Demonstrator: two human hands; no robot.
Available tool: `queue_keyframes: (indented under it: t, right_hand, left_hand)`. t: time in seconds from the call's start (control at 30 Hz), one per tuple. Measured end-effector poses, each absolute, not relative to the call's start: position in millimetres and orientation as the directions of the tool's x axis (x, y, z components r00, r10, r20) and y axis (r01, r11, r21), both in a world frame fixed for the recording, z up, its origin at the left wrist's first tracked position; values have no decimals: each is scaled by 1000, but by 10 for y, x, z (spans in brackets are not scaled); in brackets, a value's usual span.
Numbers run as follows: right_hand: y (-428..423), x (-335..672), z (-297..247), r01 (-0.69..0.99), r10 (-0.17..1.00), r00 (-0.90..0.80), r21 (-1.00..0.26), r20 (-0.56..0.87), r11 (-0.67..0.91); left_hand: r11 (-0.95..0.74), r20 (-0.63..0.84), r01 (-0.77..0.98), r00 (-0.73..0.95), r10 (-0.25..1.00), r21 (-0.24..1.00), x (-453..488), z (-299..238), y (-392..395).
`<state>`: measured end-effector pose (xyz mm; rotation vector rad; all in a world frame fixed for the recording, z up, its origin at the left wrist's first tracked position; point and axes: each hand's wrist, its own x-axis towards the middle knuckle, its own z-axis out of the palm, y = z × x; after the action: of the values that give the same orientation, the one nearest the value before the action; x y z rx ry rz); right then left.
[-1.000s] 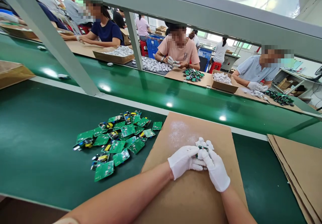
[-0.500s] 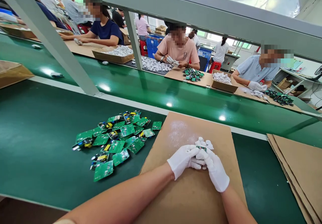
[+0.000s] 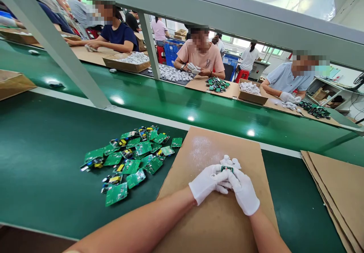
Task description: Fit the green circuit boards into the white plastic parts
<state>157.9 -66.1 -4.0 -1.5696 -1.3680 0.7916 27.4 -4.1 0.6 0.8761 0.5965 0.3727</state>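
Both my hands wear white gloves and meet above a cardboard sheet (image 3: 216,222). Between the fingertips of my left hand (image 3: 209,181) and my right hand (image 3: 242,189) is a small green circuit board (image 3: 226,168), only its far edge showing. The fingers of both hands are closed around it, and the rest of the board is hidden by the gloves. Just beyond the fingertips lie several small white pieces (image 3: 234,162) on the cardboard. To the left, a loose pile of green circuit boards (image 3: 131,165) with yellow, black and blue parts rests on the dark green bench.
Stacked cardboard sheets (image 3: 338,192) lie at the right. A grey frame post (image 3: 65,52) rises at the left, joined to an overhead beam. Beyond the green conveyor belt (image 3: 159,103), co-workers sit handling parts beside boxes of white pieces (image 3: 251,90). A brown box (image 3: 14,84) stands far left.
Slightly more of the green board shows between my fingertips, and my fingers have shifted a little around it. Small white items on the belt have moved slightly left.
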Motion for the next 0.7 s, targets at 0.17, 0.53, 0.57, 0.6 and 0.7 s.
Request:
queue_keyframes:
  t: [0.17,0.53,0.57,0.6,0.7]
  right_hand:
    - [-690,1659,-24,275,986,160,-958,-38,-81]
    - [-547,1981,-280,827,898,317,-552,305,-105]
    - [-532,1974,-308,857,916,267,-508,300,-84]
    - [-520,1967,-329,875,931,231,-478,282,-72]
    - [-504,1961,-342,895,949,189,-443,252,-61]
  left_hand:
    - [670,-245,-178,839,486,721,240,61,-2]
    - [577,-245,-265,714,656,772,171,100,175]
    - [560,-245,-249,709,661,790,177,110,183]
    - [533,-240,-230,704,669,814,187,124,205]
    - [297,-142,-131,657,741,946,258,173,404]
